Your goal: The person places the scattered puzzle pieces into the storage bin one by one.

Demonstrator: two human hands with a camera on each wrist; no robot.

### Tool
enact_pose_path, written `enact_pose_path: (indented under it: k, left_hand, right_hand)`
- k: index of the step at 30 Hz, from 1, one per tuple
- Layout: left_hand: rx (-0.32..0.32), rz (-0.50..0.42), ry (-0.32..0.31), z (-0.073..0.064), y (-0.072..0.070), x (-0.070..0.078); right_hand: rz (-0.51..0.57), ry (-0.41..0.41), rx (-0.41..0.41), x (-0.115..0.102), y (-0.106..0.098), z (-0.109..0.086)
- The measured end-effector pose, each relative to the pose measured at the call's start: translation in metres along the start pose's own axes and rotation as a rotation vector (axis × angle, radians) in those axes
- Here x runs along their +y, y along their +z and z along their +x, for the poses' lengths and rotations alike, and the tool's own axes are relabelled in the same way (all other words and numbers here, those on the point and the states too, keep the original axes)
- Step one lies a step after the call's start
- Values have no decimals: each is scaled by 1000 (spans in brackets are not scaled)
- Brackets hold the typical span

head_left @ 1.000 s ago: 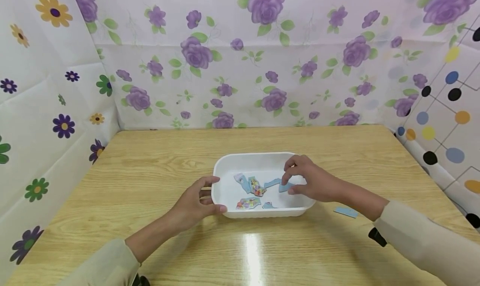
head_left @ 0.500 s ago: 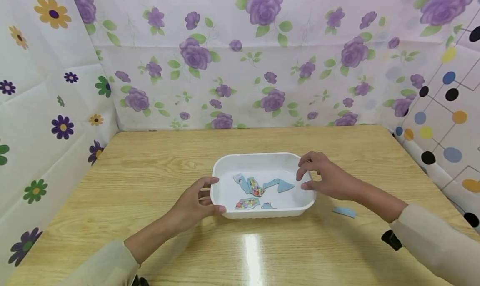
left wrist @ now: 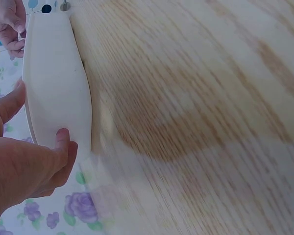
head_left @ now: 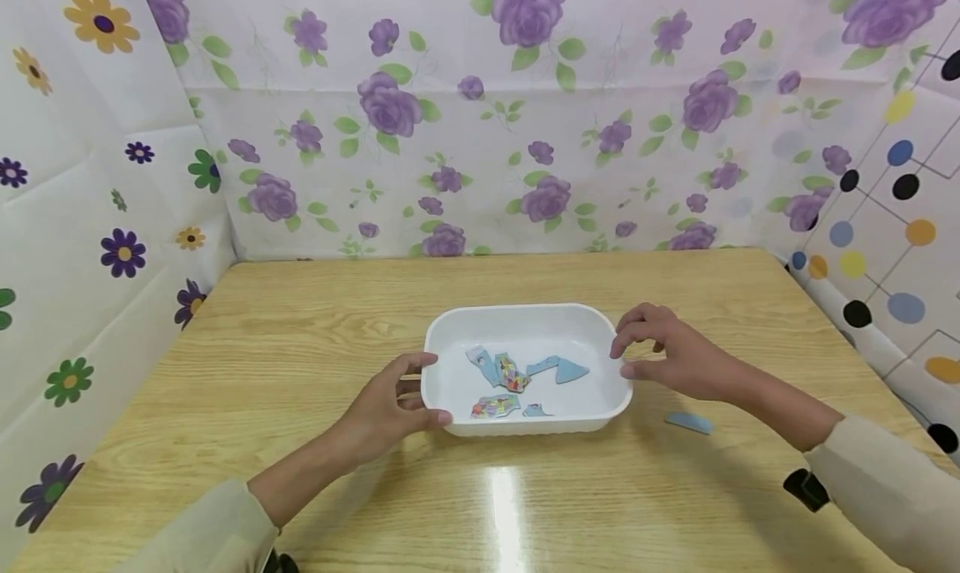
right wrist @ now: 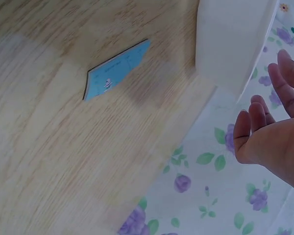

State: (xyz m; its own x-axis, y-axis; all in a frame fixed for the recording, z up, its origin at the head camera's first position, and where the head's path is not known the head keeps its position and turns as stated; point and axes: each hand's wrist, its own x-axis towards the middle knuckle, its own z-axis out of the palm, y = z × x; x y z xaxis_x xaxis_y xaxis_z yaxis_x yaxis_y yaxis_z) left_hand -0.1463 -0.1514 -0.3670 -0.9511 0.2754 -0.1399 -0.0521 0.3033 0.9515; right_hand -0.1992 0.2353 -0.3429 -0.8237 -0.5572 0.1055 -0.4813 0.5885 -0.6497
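A white plastic tray [head_left: 525, 429] stands on the wooden table with several jigsaw puzzle pieces lying in it. My left hand [head_left: 386, 406] grips its left end, thumb over the front rim and fingers along the outside. Among the pieces are a blue triangular piece [head_left: 572, 371], a multicoloured piece [head_left: 513, 376] and another colourful piece [head_left: 495, 406] near the front wall. My right hand [head_left: 675, 354] hovers at the tray's right rim, fingers loosely bent and holding nothing. One blue piece [right wrist: 116, 71] lies on the table outside the tray, below the right forearm.
The wooden table [head_left: 337, 314] reaches back to a sheet with purple flowers [head_left: 547, 199]. Patterned sheets also hang at the left and right sides. A black wrist strap [head_left: 806, 490] shows under the right sleeve.
My right hand has let go of the blue triangular piece inside the tray and moved right, out to the rim. The left hand has kept its hold on the tray.
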Motion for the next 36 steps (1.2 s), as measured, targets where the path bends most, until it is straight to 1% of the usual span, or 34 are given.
enact_pose_path:
  k: [6,13,23,27,36]
  left_hand:
    - [1,-3,5,0,-1,-1]
    - [3,-1,2,-1,0,0]
    - [-3,-15,-2,-1,0,1]
    - [-8,-21,-2,-1,0,1]
    - [-12,-26,-5,-1,0,1]
  right_hand:
    - [-6,20,27,8,-8,-10]
    - [-14,54,18,21,-13,-22]
    - [-103,53,0,38,-19,-35]
    - [-146,31,-12,46,-19,-41]
    - [-246,-83,8,62,-7,-51]
